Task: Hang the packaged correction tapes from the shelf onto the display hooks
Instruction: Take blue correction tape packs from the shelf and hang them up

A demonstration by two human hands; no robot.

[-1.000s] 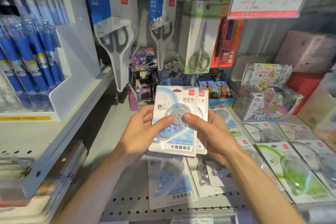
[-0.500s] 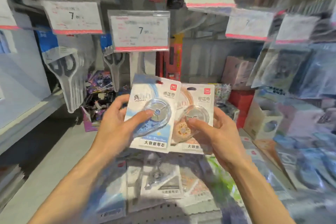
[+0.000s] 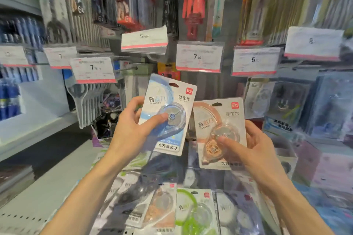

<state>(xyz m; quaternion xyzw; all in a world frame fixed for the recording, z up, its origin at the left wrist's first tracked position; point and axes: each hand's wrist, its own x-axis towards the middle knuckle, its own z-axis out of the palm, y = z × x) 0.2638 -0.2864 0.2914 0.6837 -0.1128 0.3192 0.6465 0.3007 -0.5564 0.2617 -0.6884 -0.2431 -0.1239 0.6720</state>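
Holding 2 carded correction tapes apart and upright, hang-holes topmost for threading: left hand [image 3: 129, 131] pinching the blue blister-packed correction tape [image 3: 166, 114], right hand [image 3: 254, 150] pinching the orange blister-packed one [image 3: 219, 131], both raised above the white perforated shelf [image 3: 28, 213] toward a bare metal display hook [image 3: 127, 69].
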